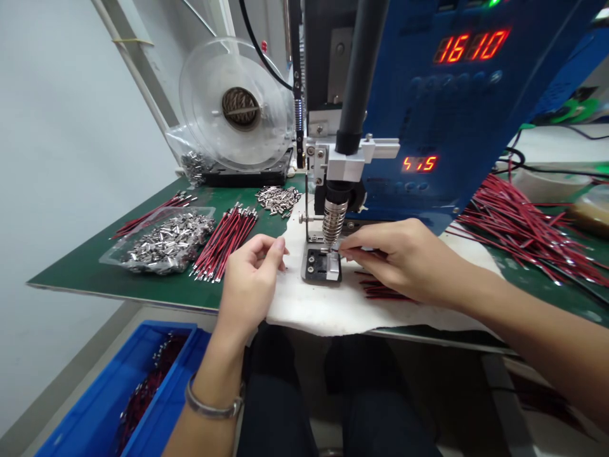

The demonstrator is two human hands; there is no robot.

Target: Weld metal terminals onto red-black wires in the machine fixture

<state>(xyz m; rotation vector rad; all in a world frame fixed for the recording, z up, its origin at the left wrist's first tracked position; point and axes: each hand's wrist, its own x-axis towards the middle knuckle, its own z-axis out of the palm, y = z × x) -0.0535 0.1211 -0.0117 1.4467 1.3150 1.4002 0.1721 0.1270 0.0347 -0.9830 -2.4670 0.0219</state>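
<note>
My right hand [399, 257] pinches what looks like a thin wire, mostly hidden by the fingers, at the right side of a small black fixture [311, 274]. Directly over that fixture is the soldering tip with its metal coil [335, 219]. Under my right hand, red and black wires [380, 289] lie on a white cloth [318, 317]. My left hand [254, 273] is to the left of the fixture, apart from it, with its fingers curled and thumb against them; anything between them is too small to make out.
A blue machine [413, 114] with red digits stands behind the fixture. To the left are a clear tray [107, 259] of metal connectors, a wire bundle [226, 241], loose connectors [278, 200] and a wire spool [200, 95]. More wires [523, 222] lie right; a blue bin [90, 400] sits below.
</note>
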